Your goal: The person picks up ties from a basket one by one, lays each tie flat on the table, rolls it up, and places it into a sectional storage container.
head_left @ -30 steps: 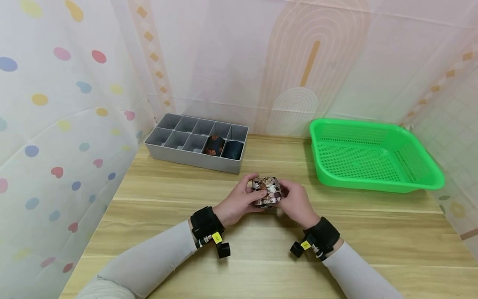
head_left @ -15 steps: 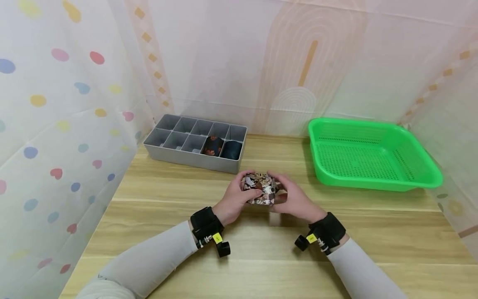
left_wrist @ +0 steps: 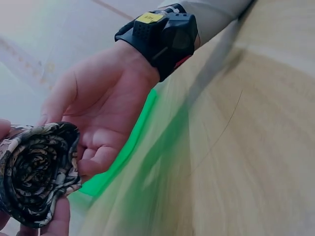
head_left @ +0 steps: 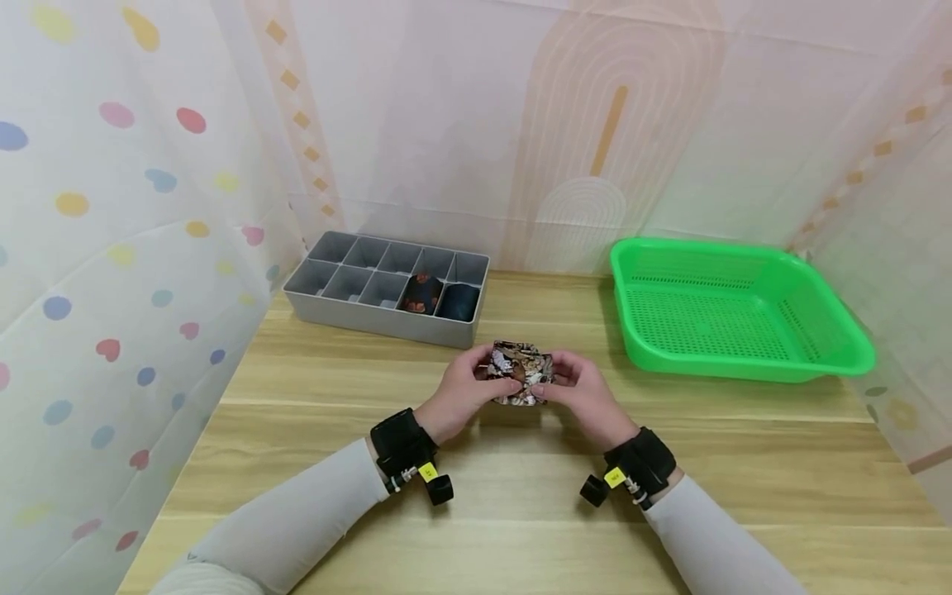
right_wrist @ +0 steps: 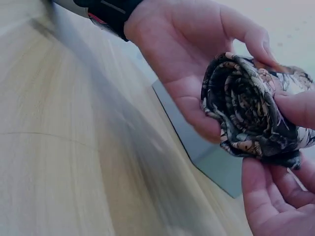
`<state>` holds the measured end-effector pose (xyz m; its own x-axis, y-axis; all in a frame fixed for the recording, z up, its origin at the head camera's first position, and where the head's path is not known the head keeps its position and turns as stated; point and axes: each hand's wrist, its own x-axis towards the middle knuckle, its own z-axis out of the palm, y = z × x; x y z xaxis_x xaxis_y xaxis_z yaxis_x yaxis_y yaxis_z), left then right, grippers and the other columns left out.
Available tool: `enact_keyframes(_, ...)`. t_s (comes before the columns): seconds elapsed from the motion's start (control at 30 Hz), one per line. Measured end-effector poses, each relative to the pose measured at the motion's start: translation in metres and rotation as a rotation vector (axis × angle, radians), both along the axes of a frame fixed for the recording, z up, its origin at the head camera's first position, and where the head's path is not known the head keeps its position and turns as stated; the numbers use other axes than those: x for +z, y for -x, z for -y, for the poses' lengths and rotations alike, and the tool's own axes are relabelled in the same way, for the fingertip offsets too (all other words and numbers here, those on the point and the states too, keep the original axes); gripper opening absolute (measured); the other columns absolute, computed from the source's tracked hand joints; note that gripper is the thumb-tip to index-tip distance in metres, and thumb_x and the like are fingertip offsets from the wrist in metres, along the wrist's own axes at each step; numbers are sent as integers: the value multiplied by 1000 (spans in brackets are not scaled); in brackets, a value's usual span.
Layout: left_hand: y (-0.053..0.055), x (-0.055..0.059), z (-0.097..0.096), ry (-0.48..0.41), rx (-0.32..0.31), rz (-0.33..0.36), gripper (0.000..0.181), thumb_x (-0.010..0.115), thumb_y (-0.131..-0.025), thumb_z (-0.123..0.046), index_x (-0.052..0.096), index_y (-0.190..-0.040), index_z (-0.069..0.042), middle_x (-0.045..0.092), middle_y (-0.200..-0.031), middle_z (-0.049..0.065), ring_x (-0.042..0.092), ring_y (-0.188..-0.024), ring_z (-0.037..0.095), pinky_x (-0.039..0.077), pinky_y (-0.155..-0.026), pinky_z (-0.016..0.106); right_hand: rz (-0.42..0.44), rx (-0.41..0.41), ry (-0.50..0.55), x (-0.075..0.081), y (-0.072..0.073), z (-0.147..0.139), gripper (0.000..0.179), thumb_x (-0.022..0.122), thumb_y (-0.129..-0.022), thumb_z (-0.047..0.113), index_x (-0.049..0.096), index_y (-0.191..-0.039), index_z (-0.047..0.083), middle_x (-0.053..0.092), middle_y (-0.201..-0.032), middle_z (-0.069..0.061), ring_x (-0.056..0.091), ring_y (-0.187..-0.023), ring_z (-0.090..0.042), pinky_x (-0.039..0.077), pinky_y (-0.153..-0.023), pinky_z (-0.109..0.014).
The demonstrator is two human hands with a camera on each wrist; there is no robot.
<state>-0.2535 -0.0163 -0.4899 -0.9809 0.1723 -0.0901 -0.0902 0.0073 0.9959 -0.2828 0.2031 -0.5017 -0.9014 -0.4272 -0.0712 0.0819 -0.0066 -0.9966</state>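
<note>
A rolled-up piece of cloth [head_left: 518,368], printed in black, white and brown, is held just above the table by both hands. My left hand [head_left: 457,394] grips its left end, thumb across the near face. On the opposite end, my right hand [head_left: 592,399] holds it with the thumb also on the near face. In the left wrist view, the end of the cloth roll [left_wrist: 37,172] shows spiral layers. From the right wrist, the other end of the roll [right_wrist: 241,101] appears, with a loose flap beneath. Some fingers behind the cloth are hidden.
A grey divided box [head_left: 379,322] stands behind and left of the hands. Two of its front compartments hold a dark roll with orange flowers [head_left: 421,294] and a dark blue roll [head_left: 458,302]. At the right is a green basket [head_left: 744,369] on the wooden table [head_left: 513,521].
My right hand moved its fingers off and back around the roll, and its thumb now presses the front. The roll has tilted a little, and its upper edge looks less even.
</note>
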Motion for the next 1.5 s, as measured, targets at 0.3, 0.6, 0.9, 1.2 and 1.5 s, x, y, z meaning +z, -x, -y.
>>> enact_keyframes(0.3,6,-3,2,336,73,-114,63,81,-87,-19,60,-143,1,70,-127,17,67,-111,26,59,-95,39,55,9,240,-34,3,15,37,67,-89,-12,64,-122,4,73,-110,0,71,-97,-11,61,-86,-23)
enact_keyframes(0.6,64,56,24,429,189,-210,70,72,-84,-24,48,-148,-8,66,-127,17,64,-109,30,58,-84,41,-72,-183,448,-32,30,67,20,55,-106,7,64,-122,-2,71,-109,-5,72,-95,-14,61,-85,-27)
enact_keyframes(0.9,142,72,66,422,310,-41,75,63,-95,-28,37,-159,0,46,-159,22,50,-134,35,44,-114,49,-465,-274,71,-34,56,110,28,73,-94,-4,69,-121,-9,65,-122,-26,64,-112,-39,61,-86,-30)
enact_keyframes(1.2,161,61,68,580,264,-56,61,59,-97,-33,50,-146,2,58,-142,21,55,-118,34,48,-102,45,-576,-181,44,-37,51,118,28,76,-90,-6,74,-119,-5,61,-131,-27,61,-120,-39,62,-89,-53)
enact_keyframes(1.5,167,61,75,576,192,-1,48,53,-97,-29,57,-132,3,54,-122,16,47,-101,31,40,-86,39,-603,-161,29,-38,53,113,27,75,-92,-4,74,-119,-2,59,-132,-24,61,-123,-32,63,-90,-46)
